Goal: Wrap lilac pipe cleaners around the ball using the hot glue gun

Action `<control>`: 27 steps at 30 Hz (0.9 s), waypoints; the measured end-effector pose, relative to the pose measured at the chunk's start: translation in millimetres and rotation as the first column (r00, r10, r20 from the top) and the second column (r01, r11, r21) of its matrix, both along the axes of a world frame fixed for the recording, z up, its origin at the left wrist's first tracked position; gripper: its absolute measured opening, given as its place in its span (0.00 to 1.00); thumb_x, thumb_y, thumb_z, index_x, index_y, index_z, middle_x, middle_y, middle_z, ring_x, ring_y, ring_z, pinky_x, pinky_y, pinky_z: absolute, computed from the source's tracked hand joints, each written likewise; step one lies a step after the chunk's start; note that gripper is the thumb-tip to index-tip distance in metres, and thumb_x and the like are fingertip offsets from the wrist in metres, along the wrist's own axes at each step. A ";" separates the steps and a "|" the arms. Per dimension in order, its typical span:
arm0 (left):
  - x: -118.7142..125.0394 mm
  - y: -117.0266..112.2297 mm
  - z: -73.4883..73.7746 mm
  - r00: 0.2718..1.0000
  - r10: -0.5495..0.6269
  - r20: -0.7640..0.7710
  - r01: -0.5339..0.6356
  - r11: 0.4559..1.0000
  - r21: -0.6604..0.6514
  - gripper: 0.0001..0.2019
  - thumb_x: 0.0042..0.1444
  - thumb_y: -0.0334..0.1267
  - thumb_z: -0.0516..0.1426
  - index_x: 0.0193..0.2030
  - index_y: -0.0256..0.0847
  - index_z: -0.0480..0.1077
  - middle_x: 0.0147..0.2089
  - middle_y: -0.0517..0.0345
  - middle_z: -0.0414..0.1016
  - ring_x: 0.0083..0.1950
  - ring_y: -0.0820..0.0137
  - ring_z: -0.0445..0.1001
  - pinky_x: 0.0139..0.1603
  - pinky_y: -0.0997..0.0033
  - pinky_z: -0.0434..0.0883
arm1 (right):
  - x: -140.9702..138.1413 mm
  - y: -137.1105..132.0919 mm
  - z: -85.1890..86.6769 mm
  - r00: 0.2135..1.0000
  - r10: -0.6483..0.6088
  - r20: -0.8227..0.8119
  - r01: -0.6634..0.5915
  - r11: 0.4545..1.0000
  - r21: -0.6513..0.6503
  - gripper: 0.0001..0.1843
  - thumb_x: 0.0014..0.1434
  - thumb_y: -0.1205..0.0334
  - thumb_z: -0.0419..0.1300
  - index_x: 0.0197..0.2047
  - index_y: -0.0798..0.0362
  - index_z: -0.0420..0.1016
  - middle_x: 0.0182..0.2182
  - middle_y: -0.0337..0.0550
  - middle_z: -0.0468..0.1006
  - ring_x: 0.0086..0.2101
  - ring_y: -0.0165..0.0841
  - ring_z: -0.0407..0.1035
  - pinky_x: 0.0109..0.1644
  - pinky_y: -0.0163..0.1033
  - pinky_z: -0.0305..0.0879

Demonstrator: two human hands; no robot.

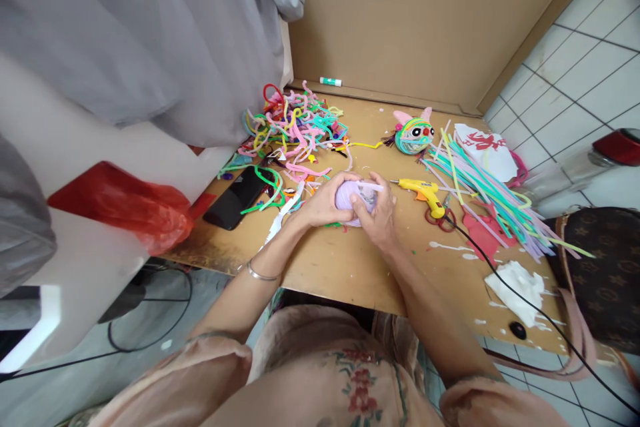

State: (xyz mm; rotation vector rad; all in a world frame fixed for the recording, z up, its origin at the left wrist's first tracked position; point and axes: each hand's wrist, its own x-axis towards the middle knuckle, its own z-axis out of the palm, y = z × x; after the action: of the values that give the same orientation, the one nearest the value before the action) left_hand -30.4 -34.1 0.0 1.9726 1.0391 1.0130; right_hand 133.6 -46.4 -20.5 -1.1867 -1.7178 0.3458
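Between my two hands, just above the table, is a round ball wrapped in lilac pipe cleaner, with a greyish uncovered patch on its right side. My left hand is closed around the ball's left side. From the right, my right hand grips it, thumb pressed on the front. A lilac strand end sticks out at the top by the right fingers. To the right of my hands lies a yellow hot glue gun. Behind it sits a finished-looking striped ball figure with pink ears, eyes and a red nose.
A tangled heap of coloured pipe cleaners lies at the back left, near a black phone. Straight pipe cleaners, red-handled scissors, a white tissue and a brown bag are on the right. The glue gun's black cord crosses the table's right side.
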 end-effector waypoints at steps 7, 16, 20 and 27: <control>0.5 1.6 -2.8 1.000 0.003 -0.009 -0.002 1.000 0.029 0.31 0.40 0.37 0.60 0.55 0.40 0.64 0.59 0.49 0.71 0.61 0.55 0.71 0.65 0.51 0.67 | -0.6 -1.4 -0.4 1.000 0.024 0.014 -0.024 1.000 0.018 0.25 0.62 0.47 0.54 0.58 0.50 0.65 0.51 0.52 0.75 0.52 0.45 0.69 0.57 0.56 0.62; 1.0 2.5 -3.0 0.998 -0.049 0.043 0.047 0.999 0.027 0.35 0.39 0.44 0.68 0.55 0.43 0.63 0.61 0.47 0.70 0.61 0.55 0.71 0.64 0.51 0.66 | 1.6 -0.6 -2.0 0.997 0.063 -0.038 -0.063 0.998 -0.009 0.25 0.62 0.46 0.54 0.58 0.49 0.65 0.50 0.52 0.74 0.51 0.45 0.69 0.56 0.56 0.64; 3.9 1.2 -2.8 0.999 -0.010 0.034 0.010 1.000 0.012 0.32 0.39 0.37 0.65 0.55 0.42 0.63 0.57 0.49 0.72 0.58 0.57 0.72 0.62 0.53 0.68 | 0.5 -3.3 1.7 0.999 0.038 -0.022 -0.038 0.999 0.012 0.25 0.61 0.47 0.55 0.59 0.48 0.65 0.51 0.51 0.73 0.52 0.45 0.67 0.58 0.56 0.63; 8.0 -2.7 2.3 1.000 0.023 -0.020 -0.022 1.000 0.018 0.31 0.40 0.37 0.64 0.54 0.40 0.65 0.55 0.50 0.73 0.55 0.58 0.73 0.59 0.55 0.70 | 6.1 -6.2 15.4 0.998 0.069 0.012 -0.070 0.977 0.201 0.17 0.63 0.51 0.55 0.52 0.44 0.75 0.49 0.47 0.71 0.51 0.43 0.67 0.57 0.55 0.64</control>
State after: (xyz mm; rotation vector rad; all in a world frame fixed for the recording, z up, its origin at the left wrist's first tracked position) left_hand -22.4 -36.8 2.3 1.9933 1.0687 1.0202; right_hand 139.7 -52.6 -5.1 -0.9834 -1.7568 0.2049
